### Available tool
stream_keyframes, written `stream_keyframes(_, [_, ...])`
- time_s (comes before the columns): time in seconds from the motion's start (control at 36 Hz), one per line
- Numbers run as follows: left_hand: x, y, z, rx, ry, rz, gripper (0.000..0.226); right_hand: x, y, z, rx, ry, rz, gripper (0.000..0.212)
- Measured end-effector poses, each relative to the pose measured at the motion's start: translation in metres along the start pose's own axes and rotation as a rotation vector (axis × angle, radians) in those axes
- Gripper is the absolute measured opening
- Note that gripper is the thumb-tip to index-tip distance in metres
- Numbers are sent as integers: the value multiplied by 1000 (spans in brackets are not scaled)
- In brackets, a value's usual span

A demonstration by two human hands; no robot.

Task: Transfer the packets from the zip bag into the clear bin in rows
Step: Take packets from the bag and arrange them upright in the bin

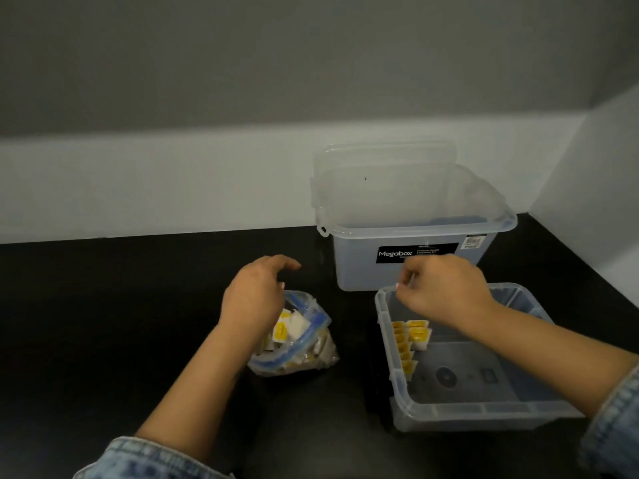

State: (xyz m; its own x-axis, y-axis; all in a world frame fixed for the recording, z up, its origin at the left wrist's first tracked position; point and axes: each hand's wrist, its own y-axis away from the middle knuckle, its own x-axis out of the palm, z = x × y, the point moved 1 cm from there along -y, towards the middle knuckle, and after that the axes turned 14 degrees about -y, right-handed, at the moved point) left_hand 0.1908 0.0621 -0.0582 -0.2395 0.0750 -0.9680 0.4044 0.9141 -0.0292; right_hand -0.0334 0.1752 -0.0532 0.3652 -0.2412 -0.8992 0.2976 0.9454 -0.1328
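Yellow-labelled packets [409, 337] already lined the clear bin's [449, 407] left wall, more waiting in the zip bag [297, 337] on the surface. Your left hand [254, 299] held the bag's mouth; your right hand's [446, 292] grip was curled (contents unclear). Next, probably another row.

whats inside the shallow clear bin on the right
Yellow-and-white packets stand in rows along the left wall of the clear bin; the right hand covers part of its far end.

Home storage corner: black countertop [138, 323]
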Motion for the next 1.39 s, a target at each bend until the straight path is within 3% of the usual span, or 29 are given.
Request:
stream_keyframes(0.17, [3,-7,45,-108,-18,144,58,20,-9,67,-123,-129,73,18])
stream_keyframes(0.47, [21,0,83,-199,-14,345,66,108,-28,135,-417,3,395,39])
stream_keyframes(0.78, [30,-1,93,-209,75,329,65,153,-43,144,-455,127,422,15])
stream_keyframes(0.92, [31,-1,93,-165,118,272,62,171,-49,143,-377,207,531,36])
stream_keyframes(1.03, [31,0,90,-117,110,242,60,173,-49,144,-381,354,604,27])
stream_keyframes(1.19, [29,1,88,-91,120,238,59,171,-56,153,-364,369,685,37])
stream_keyframes(1.39, [28,0,90,-125,119,230,61,171,-54,145,-429,271,530,23])
